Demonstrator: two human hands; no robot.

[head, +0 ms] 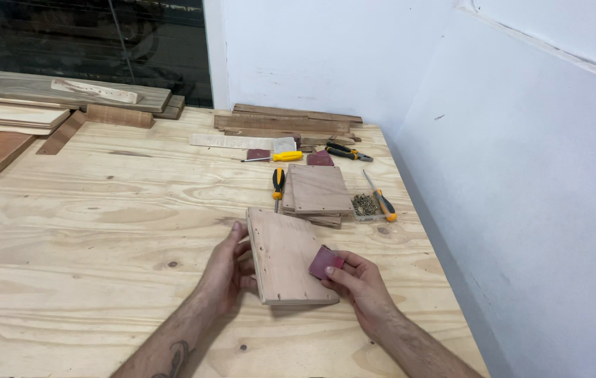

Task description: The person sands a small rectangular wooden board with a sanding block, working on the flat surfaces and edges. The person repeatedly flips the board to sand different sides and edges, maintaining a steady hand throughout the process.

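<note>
A pale plywood desk fills the view, its grain running in broad swirls. Along its far left edge lie stacked wooden boards under a dark window; a white wall closes off the back and the right side.

The left hand lies flat on the desk, fingers spread loosely against the left edge of a square plywood panel; its grip is open and wraps nothing, only steadying the panel's side. The panel lies flat on the desk between the two hands, with small holes along its edges. The right hand has its grip narrowed to a pinch on a small reddish piece of sandpaper, pressed against the panel's right edge.

Just beyond the panel sits a stack of similar panels, with a yellow-handled screwdriver to its left and another farther back. Right of the stack, a small clear tray holds a heap of screws, and an orange-handled tool lies beside it. Pliers and long wood strips lie near the back wall.
</note>
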